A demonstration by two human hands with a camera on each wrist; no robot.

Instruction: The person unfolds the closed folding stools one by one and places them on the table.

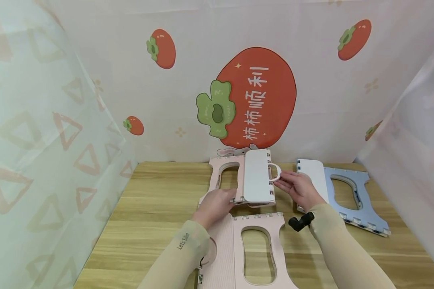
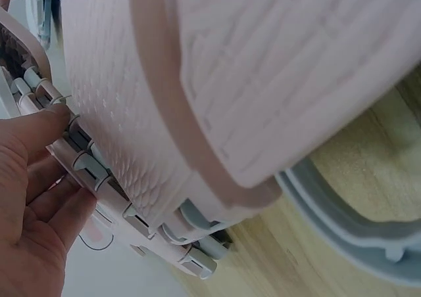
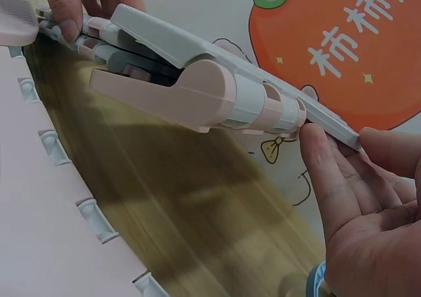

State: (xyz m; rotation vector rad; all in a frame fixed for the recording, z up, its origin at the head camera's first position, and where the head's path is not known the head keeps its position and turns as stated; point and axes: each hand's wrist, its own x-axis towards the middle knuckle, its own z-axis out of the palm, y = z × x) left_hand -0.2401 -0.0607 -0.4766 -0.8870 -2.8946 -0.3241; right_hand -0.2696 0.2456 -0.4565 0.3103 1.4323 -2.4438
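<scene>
A pink and white folding step stool [image 1: 256, 176], folded flat, is held tilted at the back of the table between both hands. My left hand [image 1: 217, 204] grips its near hinged edge, thumb on one side and fingers on the other, as the left wrist view shows. At the stool's right side, my right hand [image 1: 300, 190] pinches the white carry handle [image 1: 280, 172] between thumb and fingers. A second pink folding stool [image 1: 222, 257] lies flat in front, partly under the left forearm. To the right lies a blue and white folding stool [image 1: 370, 212], partly hidden by the right hand.
The wood-grain table [image 1: 155, 200] meets a white cloth backdrop printed with persimmons [image 1: 260, 96]. White sheets hang along the left [image 1: 54, 132] and right sides. A black piece [image 1: 301, 222] sits at the right wrist.
</scene>
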